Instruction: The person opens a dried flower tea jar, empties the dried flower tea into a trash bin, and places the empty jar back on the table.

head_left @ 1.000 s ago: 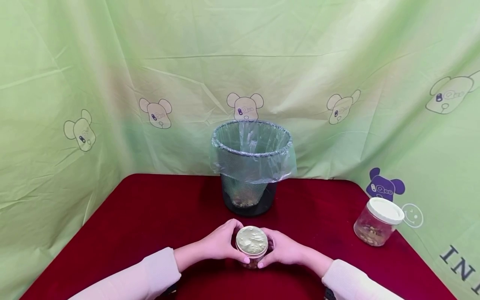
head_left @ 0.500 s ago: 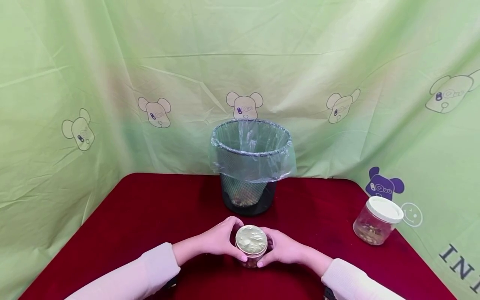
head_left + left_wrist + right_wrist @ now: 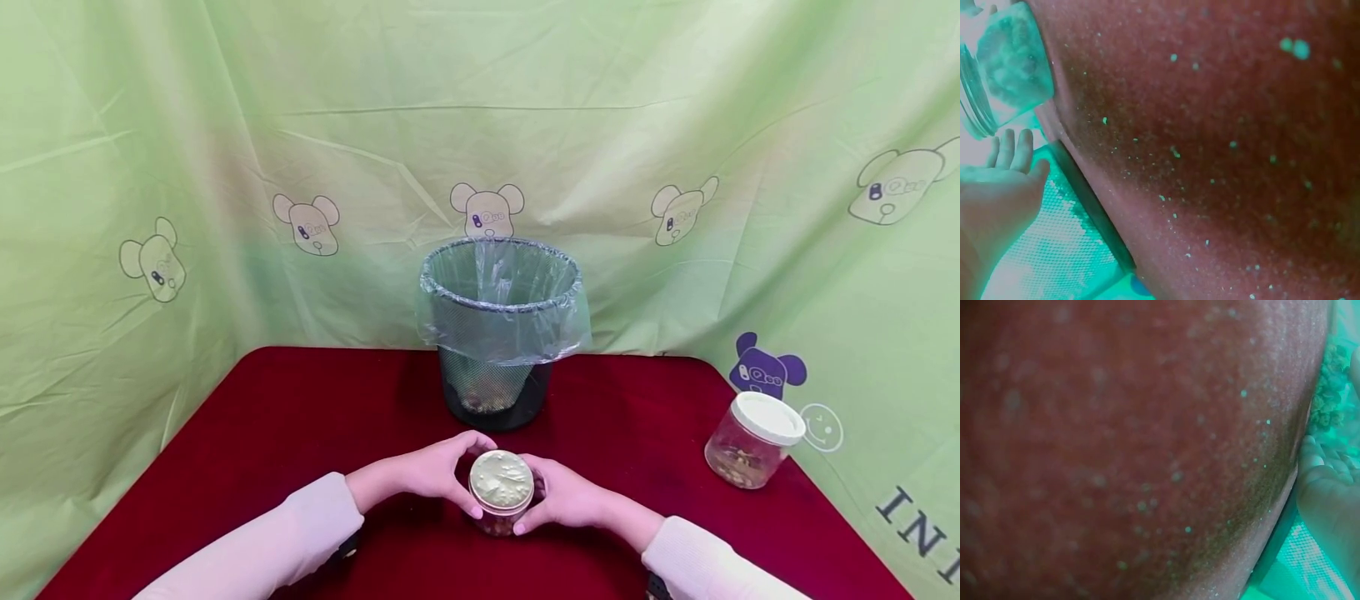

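Note:
A small clear jar (image 3: 497, 522) stands on the red table near its front middle, with brown lumpy contents and a wrinkled pale-gold round top (image 3: 501, 479). My right hand (image 3: 568, 497) curls around the jar's right side, thumb at the front. On the other side, my left hand (image 3: 437, 472) forms a loose C about the jar. A gap shows between its fingers and the jar in the left wrist view, where the jar (image 3: 1015, 59) sits just past the fingertips (image 3: 1024, 140). In the right wrist view, my right hand (image 3: 1329, 487) appears at the edge by the lumpy contents.
Behind the hands stands a black mesh wastebasket (image 3: 540, 392) lined with a clear plastic bag (image 3: 517, 337), some debris at its bottom. A larger clear jar (image 3: 742, 454) with a white lid (image 3: 767, 418) is at the table's right edge. A green printed curtain (image 3: 360, 150) surrounds the table.
My left hand has loosened from the small jar; its thumb has slid left and its fingers have shifted away. The right hand and jar stay nearly where they were.

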Tool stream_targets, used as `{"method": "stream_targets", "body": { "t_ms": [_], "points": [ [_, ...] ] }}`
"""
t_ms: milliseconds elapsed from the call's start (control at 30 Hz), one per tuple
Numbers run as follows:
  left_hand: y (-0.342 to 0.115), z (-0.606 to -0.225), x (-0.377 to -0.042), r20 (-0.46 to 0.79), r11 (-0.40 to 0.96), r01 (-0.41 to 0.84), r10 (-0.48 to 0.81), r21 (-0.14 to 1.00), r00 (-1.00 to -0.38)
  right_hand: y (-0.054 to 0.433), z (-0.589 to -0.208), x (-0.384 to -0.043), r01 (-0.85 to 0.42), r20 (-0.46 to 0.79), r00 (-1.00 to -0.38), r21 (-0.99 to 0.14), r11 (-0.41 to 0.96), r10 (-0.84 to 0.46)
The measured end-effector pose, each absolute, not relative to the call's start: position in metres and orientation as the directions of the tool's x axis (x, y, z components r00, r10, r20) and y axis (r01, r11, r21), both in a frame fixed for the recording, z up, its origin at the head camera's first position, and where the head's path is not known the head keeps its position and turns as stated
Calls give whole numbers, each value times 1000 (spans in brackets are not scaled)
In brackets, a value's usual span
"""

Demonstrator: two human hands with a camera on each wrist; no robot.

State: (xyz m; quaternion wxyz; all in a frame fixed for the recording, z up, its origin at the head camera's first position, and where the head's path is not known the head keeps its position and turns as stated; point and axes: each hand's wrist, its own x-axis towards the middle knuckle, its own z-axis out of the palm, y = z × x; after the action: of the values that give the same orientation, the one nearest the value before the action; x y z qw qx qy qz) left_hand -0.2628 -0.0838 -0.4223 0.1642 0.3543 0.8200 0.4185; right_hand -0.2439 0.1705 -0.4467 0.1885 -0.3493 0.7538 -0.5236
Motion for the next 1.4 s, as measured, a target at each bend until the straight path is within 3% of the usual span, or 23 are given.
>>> {"method": "stream_targets", "body": {
  "t_ms": [367, 667, 1000, 1400],
  "points": [
    [-83, -426, -263, 41, 367, 449, 736, 814, -676, 169, -448, -244, -325, 86, -677, -926, 191, -731],
    [-80, -428, -253, 128, 413, 525, 683, 744, -719, 171, -447, -244, -322, 82, -681, -926, 197, -727],
    [-72, -428, -239, 172, 537, 527, 575, 659, -800, 172, -447, -244, -322, 97, -657, -933, 162, -748],
    [-71, -430, -232, 227, 576, 543, 529, 611, -818, 171, -446, -243, -328, 95, -662, -929, 174, -744]
  ]
}}
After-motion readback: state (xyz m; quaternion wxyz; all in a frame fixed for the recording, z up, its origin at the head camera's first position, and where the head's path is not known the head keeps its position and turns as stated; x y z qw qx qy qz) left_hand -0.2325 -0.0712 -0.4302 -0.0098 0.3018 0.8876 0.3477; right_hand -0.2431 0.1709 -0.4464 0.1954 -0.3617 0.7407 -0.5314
